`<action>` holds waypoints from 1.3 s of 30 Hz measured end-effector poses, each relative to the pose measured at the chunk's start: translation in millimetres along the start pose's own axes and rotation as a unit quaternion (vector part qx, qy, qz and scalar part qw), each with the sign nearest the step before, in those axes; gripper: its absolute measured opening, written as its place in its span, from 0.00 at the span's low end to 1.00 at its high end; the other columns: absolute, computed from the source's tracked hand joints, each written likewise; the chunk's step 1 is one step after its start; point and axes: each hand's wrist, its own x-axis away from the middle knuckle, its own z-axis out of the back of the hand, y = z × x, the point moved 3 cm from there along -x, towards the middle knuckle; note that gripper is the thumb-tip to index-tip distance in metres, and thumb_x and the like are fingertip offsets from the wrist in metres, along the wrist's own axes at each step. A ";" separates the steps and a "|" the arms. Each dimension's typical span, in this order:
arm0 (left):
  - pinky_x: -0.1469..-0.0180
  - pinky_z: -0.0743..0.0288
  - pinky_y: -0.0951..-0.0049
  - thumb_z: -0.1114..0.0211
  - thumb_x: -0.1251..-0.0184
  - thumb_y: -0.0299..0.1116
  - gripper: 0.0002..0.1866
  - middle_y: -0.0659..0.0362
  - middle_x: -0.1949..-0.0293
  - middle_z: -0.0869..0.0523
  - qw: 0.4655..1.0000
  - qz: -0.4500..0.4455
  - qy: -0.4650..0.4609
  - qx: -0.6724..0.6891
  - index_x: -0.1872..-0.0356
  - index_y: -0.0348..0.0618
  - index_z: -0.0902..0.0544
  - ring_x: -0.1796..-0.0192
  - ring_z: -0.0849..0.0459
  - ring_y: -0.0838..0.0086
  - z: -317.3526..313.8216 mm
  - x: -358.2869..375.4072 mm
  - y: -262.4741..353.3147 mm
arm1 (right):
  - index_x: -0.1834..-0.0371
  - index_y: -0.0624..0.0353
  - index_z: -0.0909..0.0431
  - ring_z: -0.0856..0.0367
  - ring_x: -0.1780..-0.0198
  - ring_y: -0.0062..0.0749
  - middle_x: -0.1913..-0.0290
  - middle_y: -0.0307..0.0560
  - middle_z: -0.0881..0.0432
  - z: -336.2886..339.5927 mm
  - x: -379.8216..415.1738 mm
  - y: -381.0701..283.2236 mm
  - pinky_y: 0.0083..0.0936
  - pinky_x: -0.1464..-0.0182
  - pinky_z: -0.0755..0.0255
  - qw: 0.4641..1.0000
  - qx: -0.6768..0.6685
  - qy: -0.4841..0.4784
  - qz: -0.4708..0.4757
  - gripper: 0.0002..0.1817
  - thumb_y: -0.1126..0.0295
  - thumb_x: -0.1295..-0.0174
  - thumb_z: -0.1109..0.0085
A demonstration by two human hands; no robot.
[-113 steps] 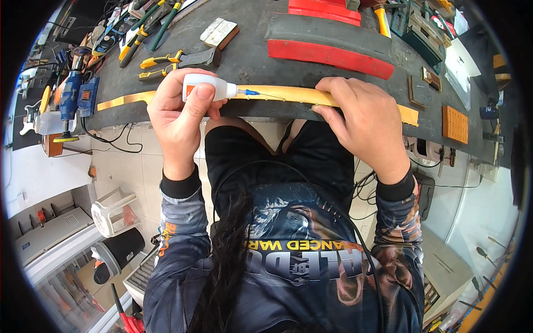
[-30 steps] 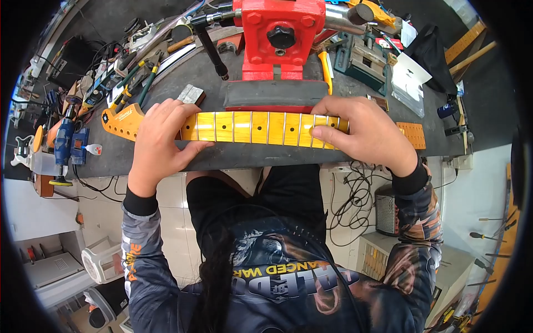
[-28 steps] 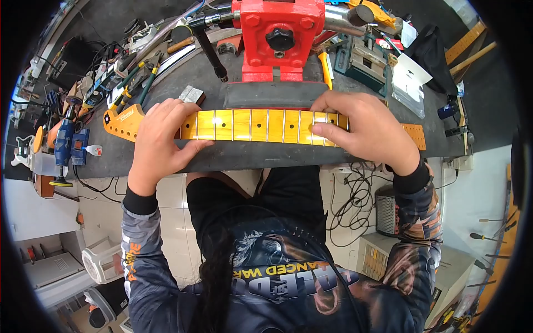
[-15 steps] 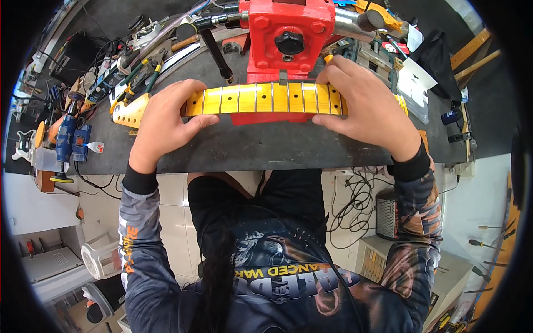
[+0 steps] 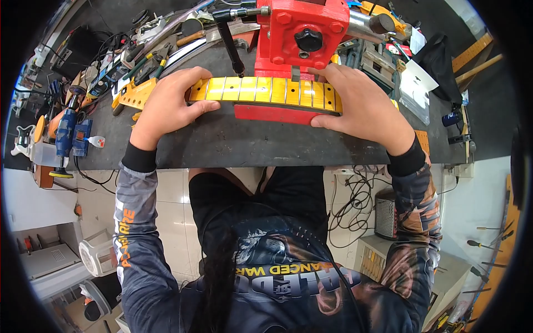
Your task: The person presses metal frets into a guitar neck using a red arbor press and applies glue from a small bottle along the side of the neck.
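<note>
A glossy yellow guitar neck (image 5: 250, 90) with metal frets and black dots lies across the front of a red press (image 5: 307, 34). My left hand (image 5: 169, 105) is wrapped round the headstock side, thumb along the near edge. The pale headstock (image 5: 137, 95) with its row of holes sticks out to the left of that hand. My right hand (image 5: 363, 102) grips the other end, fingers behind and thumb at the near edge. The press's small metal tip (image 5: 296, 74) is right at the frets near my right hand. Beneath the neck shows a red base (image 5: 272, 113).
A black lever (image 5: 229, 44) hangs from the press at its left. Pliers (image 5: 161, 66) and other tools crowd the bench behind my left hand. A blue rotary tool (image 5: 65, 133) stands at far left. A black bag (image 5: 432, 66) lies at back right.
The neck has shifted and tilted, its left end now higher than its right in view. Both hands moved with it, still gripping. The press appears further right, with its lever swung.
</note>
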 end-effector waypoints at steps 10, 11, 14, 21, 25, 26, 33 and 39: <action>0.56 0.21 0.61 0.14 0.34 0.50 0.31 0.53 0.55 0.11 0.999 -0.044 0.023 -0.021 0.39 0.41 0.13 0.59 0.15 0.60 -1.8 -3.4 -2.4 | 0.28 0.63 0.18 0.05 0.41 0.33 0.40 0.55 0.05 17.9 0.2 107.2 0.31 0.30 0.14 0.865 -0.400 0.037 -0.299 0.20 0.59 0.06 0.51; 0.55 0.21 0.61 0.13 0.34 0.50 0.31 0.53 0.55 0.10 0.999 -0.026 0.010 -0.017 0.39 0.41 0.13 0.59 0.15 0.59 -1.4 -4.0 -0.6 | 0.28 0.63 0.18 0.05 0.41 0.33 0.40 0.55 0.05 17.0 -5.0 109.9 0.31 0.30 0.14 0.865 -0.400 0.038 -0.299 0.20 0.59 0.06 0.51; 0.55 0.21 0.60 0.13 0.34 0.50 0.31 0.53 0.55 0.10 0.999 -0.040 0.020 -0.021 0.39 0.41 0.13 0.59 0.15 0.58 -3.2 -4.0 -0.5 | 0.26 0.64 0.18 0.03 0.42 0.37 0.39 0.57 0.05 12.7 -30.0 107.7 0.32 0.34 0.11 0.776 -0.582 -0.044 -0.238 0.27 0.52 0.03 0.57; 0.51 0.17 0.55 0.14 0.33 0.53 0.29 0.51 0.56 0.08 0.999 -0.030 0.016 -0.032 0.43 0.43 0.12 0.54 0.10 0.52 -2.2 -1.7 4.4 | 0.19 0.62 0.19 0.08 0.38 0.31 0.38 0.45 0.06 49.8 -87.7 139.8 0.37 0.32 0.14 0.898 -0.392 0.085 -0.183 0.26 0.54 0.05 0.48; 0.53 0.18 0.57 0.14 0.33 0.51 0.30 0.51 0.56 0.09 0.999 -0.022 0.013 -0.020 0.41 0.42 0.12 0.57 0.12 0.55 -1.8 -0.4 7.5 | 0.34 0.63 0.17 0.17 0.55 0.24 0.52 0.39 0.15 138.6 -113.1 44.0 0.29 0.49 0.19 0.897 -0.340 0.205 -0.192 0.22 0.53 0.08 0.43; 0.51 0.17 0.54 0.15 0.33 0.54 0.29 0.51 0.57 0.08 1.000 -0.018 0.013 -0.019 0.43 0.43 0.12 0.54 0.09 0.51 -0.6 -0.3 7.5 | 0.35 0.63 0.16 0.16 0.55 0.25 0.54 0.39 0.15 148.5 -108.6 35.8 0.28 0.49 0.18 0.907 -0.317 0.254 -0.110 0.23 0.51 0.09 0.42; 0.55 0.19 0.59 0.13 0.34 0.48 0.29 0.51 0.57 0.10 0.998 -0.045 0.031 -0.016 0.41 0.39 0.12 0.60 0.13 0.56 -3.6 1.8 0.8 | 0.22 0.63 0.19 0.09 0.52 0.28 0.53 0.44 0.08 208.3 -9.7 -56.3 0.33 0.42 0.15 0.931 0.075 0.354 -0.044 0.31 0.45 0.07 0.46; 0.53 0.17 0.57 0.14 0.33 0.51 0.30 0.49 0.56 0.08 0.997 -0.057 0.037 -0.031 0.41 0.39 0.11 0.57 0.11 0.52 -3.8 2.8 -1.9 | 0.15 0.68 0.23 0.29 0.66 0.19 0.67 0.34 0.24 174.9 69.1 -106.8 0.23 0.59 0.36 0.957 0.120 0.236 -0.118 0.42 0.38 0.10 0.45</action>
